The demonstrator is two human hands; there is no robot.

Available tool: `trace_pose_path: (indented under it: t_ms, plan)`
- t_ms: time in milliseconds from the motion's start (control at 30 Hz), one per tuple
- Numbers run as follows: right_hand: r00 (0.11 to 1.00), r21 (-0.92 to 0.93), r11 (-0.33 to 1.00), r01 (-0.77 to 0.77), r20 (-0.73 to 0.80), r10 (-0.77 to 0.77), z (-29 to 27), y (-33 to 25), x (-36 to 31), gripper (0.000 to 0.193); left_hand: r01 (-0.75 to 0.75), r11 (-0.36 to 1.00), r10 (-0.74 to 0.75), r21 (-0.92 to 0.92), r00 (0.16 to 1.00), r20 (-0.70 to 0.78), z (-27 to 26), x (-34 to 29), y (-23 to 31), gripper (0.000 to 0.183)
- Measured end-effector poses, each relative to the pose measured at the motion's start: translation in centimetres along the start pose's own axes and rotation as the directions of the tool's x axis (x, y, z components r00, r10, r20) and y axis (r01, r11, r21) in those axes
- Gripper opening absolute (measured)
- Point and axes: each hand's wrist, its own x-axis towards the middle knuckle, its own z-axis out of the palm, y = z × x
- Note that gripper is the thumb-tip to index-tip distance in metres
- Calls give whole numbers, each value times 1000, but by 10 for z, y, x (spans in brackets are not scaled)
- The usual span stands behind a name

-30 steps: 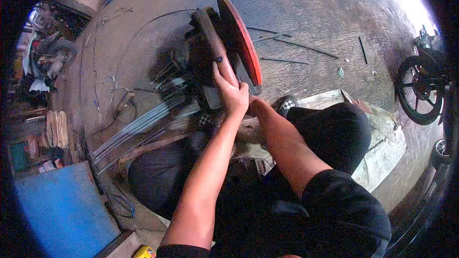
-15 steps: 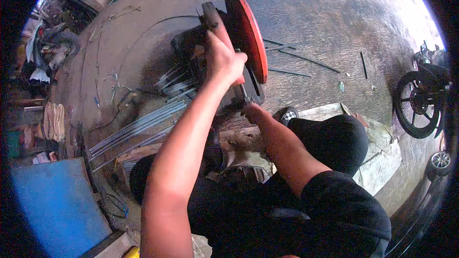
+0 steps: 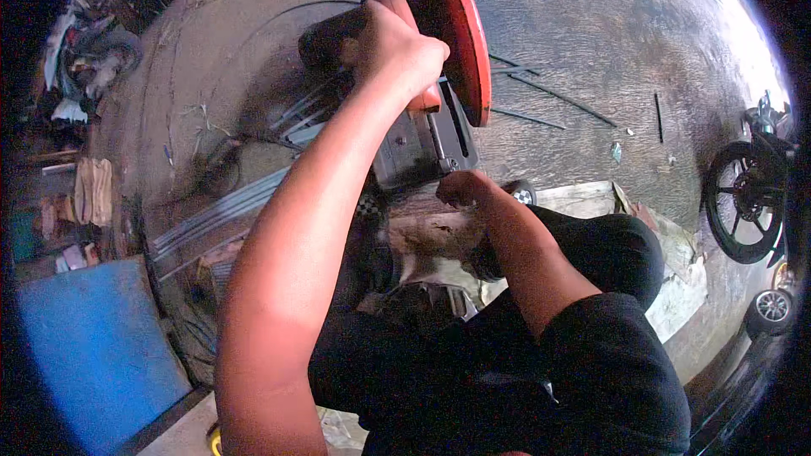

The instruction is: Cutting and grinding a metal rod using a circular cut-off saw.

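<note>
A cut-off saw with a large red wheel guard and a dark body stands on the floor ahead of me. My left hand is closed round its red handle, arm stretched out. Below the handle, a metal clamp screw runs along the saw's dark slotted base. My right hand is curled at the near end of this screw, apparently on its crank; the fingers' hold is mostly hidden. The lower part of the saw wheel is hidden behind the guard.
Several thin metal bars lie left of the saw. Dark rods lie to its right. A blue panel is at lower left, a motorcycle wheel at right. Pale sheeting lies beside my right knee.
The view has shifted, and the saw sits higher in it. My left hand has stayed on the handle. My right hand has turned slightly at the clamp screw's end.
</note>
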Motion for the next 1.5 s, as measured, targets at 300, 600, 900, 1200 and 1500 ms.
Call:
trace_pose_path:
  t_ms: [300,600,900,1200,1500]
  plan:
    - [721,62,887,457,-610,-329,12,-9,-52,25,64,984,-57,-164,997,43,-15,-16,22,29]
    - [321,538,843,-16,-795,514,69,-62,-5,44,45,980,-50,-195,999,-18,-10,-18,20,31]
    - [260,629,751,-203,-704,660,47,-77,-17,31,149,987,-144,-64,987,73,-6,-10,16,43]
    - [57,644,751,147,-763,644,50,-132,-25,45,68,998,-68,-19,997,-25,1,-7,8,56]
    - [210,828,501,251,-552,807,23,-98,-37,51,78,993,-76,-86,997,31,0,-5,5,49]
